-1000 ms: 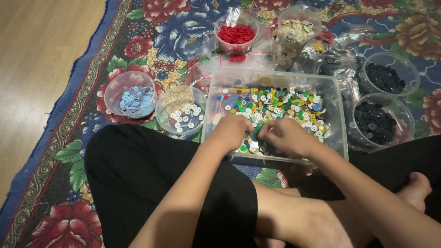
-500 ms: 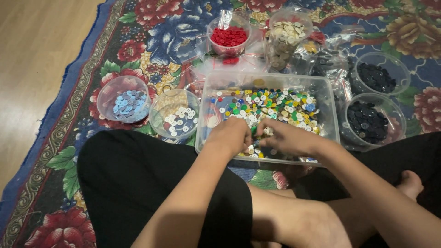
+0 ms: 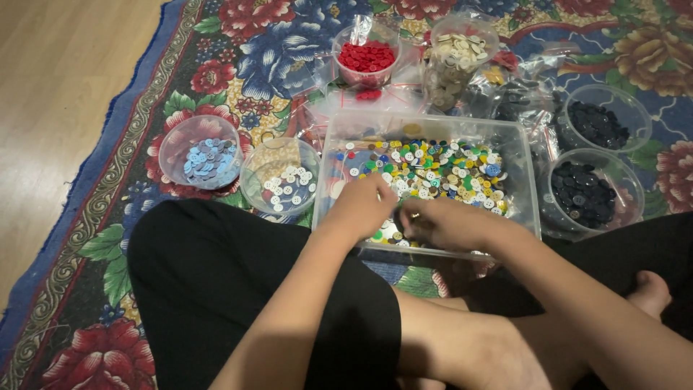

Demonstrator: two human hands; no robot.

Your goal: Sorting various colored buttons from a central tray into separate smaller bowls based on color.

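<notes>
A clear rectangular plastic tub (image 3: 523, 152) full of mixed coloured buttons (image 3: 440, 166) sits on the rug in front of my crossed legs. My left hand (image 3: 361, 206) rests inside its near edge, fingers curled down into the buttons. My right hand (image 3: 440, 224) lies beside it in the tub, fingertips pinched together near the left hand; what they hold is too small to tell.
Round clear bowls ring the tub: light blue buttons (image 3: 202, 155), white buttons (image 3: 285, 180), red buttons (image 3: 367, 56), cream buttons (image 3: 455, 54), and two bowls of black buttons (image 3: 599, 123) (image 3: 585, 191). A floral rug (image 3: 144, 87) covers the wooden floor (image 3: 50, 87).
Both hands stay in the near part of the tub, with only small finger movement among the buttons. The camera has shifted a little.
</notes>
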